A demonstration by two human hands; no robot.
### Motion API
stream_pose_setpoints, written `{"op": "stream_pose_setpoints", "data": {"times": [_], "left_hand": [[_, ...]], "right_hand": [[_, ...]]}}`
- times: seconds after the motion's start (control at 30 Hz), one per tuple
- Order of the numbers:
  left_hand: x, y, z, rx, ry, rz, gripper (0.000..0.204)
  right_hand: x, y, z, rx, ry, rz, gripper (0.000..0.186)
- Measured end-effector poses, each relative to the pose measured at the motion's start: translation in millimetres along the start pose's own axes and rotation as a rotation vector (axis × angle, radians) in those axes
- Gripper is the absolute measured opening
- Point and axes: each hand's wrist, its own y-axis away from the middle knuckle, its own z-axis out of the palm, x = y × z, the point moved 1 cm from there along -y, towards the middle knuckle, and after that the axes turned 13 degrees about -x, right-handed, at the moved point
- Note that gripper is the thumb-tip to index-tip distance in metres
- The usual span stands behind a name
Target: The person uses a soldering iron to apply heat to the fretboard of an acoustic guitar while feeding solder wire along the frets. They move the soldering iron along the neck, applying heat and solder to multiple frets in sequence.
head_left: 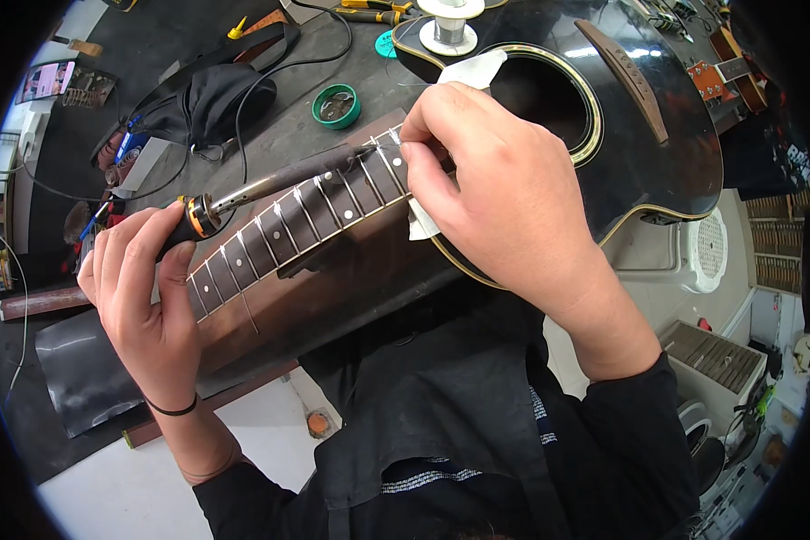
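My left hand [144,279] is wrapped round the dark handle of a soldering iron [265,184]. The iron's tip lies along the upper frets of a guitar fretboard [283,229], close to my right fingertips. My right hand [508,184] is closed in a pinch over the body end of the fretboard; whatever is between its fingers is hidden. The black acoustic guitar [549,22] lies face up, its neck pointing left. White protective pieces [472,72] show beside the fretboard. A thin loose strip [248,313] hangs at the fretboard's near edge.
A spool of silvery wire [450,36] stands on the guitar's upper edge. Left of it are a green round tin [337,106], yellow-handled pliers [369,14], a black cable [283,67] and a black bag [211,108]. A white stool [706,252] stands at right.
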Motion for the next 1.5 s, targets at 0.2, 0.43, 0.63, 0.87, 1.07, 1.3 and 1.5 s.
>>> {"op": "stream_pose_setpoints", "data": {"times": [0.2, 0.43, 0.63, 0.87, 1.07, 1.3, 1.5], "left_hand": [[0.1, 0.3, 0.4, 0.009, -0.008, 0.008, 0.029], [-0.6, 1.2, 2.1, 0.016, -0.012, 0.017, 0.029], [0.0, 2.6, 0.4, 0.013, -0.008, 0.021, 0.03], [1.5, 3.4, -0.1, 0.013, -0.009, 0.016, 0.03], [2.9, 4.2, -0.7, 0.014, -0.017, 0.017, 0.031], [3.0, 4.5, -1.6, 0.007, -0.01, 0.015, 0.03], [3.2, 4.9, -2.8, 0.008, -0.011, 0.016, 0.029]], "right_hand": [[-0.6, 0.8, -1.1, -0.014, 0.012, 0.006, 0.009], [-1.1, 3.3, -1.2, -0.013, -0.006, 0.002, 0.01], [-0.8, 4.4, -1.5, -0.015, -0.01, 0.003, 0.01], [-1.5, 5.7, -1.7, -0.009, -0.009, 0.004, 0.011], [-1.6, 7.2, -1.5, -0.004, -0.016, 0.009, 0.011], [-1.2, 7.8, -1.6, -0.002, -0.001, -0.003, 0.011], [-1.1, 8.4, -2.2, 0.004, -0.008, -0.008, 0.01]]}}
